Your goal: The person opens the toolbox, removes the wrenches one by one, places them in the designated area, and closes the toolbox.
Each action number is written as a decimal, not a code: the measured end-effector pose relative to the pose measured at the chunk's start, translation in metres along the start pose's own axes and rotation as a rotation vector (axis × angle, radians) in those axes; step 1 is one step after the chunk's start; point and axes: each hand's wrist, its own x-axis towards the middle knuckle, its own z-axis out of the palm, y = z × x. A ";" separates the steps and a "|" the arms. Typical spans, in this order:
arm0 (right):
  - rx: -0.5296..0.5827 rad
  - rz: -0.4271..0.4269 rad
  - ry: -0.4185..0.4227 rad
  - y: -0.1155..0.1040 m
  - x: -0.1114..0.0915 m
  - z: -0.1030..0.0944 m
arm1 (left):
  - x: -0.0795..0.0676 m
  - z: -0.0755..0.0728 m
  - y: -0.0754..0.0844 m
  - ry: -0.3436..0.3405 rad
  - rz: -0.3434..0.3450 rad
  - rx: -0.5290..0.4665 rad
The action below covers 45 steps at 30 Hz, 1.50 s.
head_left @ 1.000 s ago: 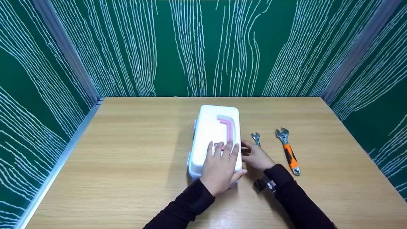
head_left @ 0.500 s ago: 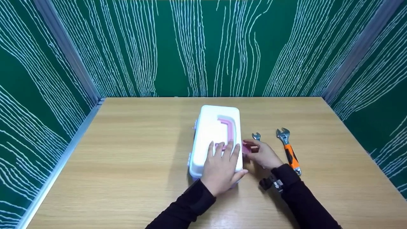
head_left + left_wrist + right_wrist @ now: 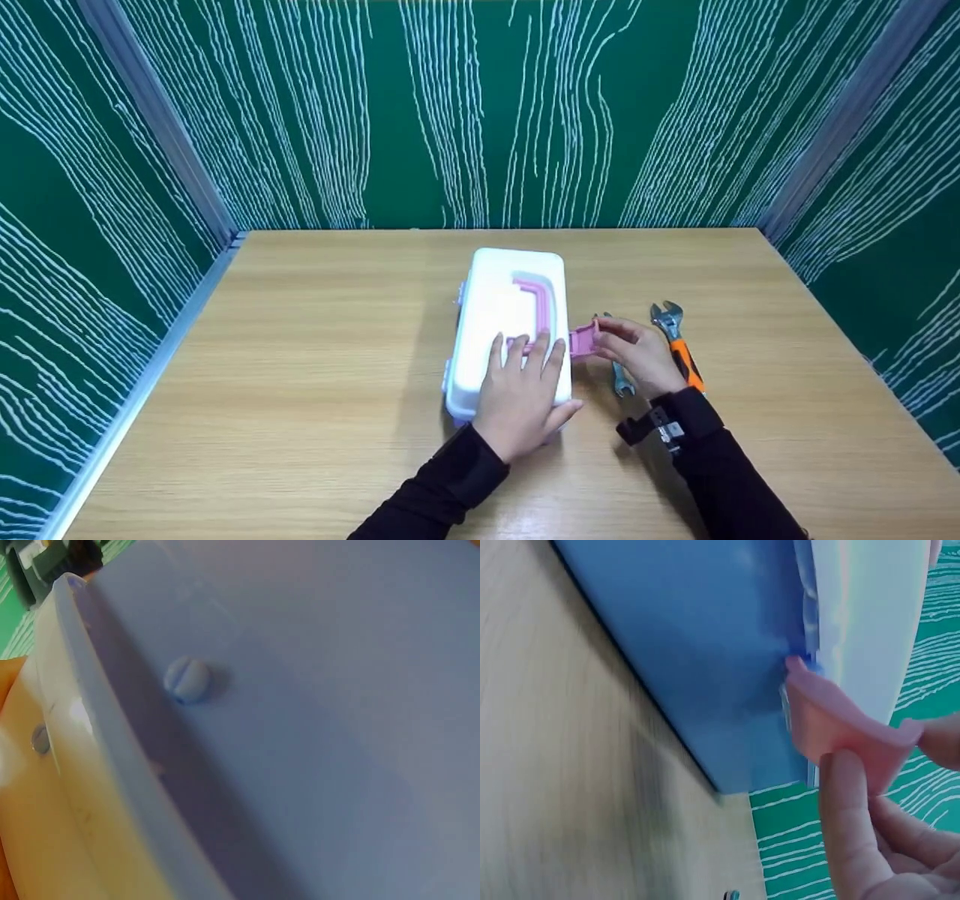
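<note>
A storage box with a white lid, a folded pink carry handle and a bluish body stands on the table. My left hand lies on the near part of the lid, fingers extended. On the box's right side, my right hand pinches the pink latch between thumb and fingers. That latch sticks outward, its inner end still at the box's rim in the right wrist view. The left wrist view shows a box wall close up, with a round slotted stud; no fingers are clearly visible there.
A small wrench lies partly hidden beneath my right hand. Right of it is an adjustable wrench with an orange and black handle, partly covered by the hand. Green walls with white lines enclose the wooden table.
My right hand has moved right, away from the box side, swinging the pink latch outward. The left hand has stayed on the lid, and the box has not moved.
</note>
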 end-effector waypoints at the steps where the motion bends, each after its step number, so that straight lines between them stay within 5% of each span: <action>1: 0.023 -0.008 0.001 -0.001 0.000 0.002 | 0.000 0.000 0.000 0.004 0.001 -0.001; 8: 0.041 -0.063 -0.044 -0.004 0.001 0.017 | 0.000 0.002 0.001 0.058 0.006 0.014; 26: -0.141 -0.030 0.005 0.000 0.005 0.033 | -0.001 0.001 0.001 0.047 0.002 0.019; 36: -0.102 0.030 0.045 -0.002 0.006 0.039 | 0.000 0.001 0.002 0.030 -0.001 0.019; 45: 0.069 0.084 0.055 0.004 0.008 0.042 | 0.000 0.001 0.002 0.037 -0.003 0.013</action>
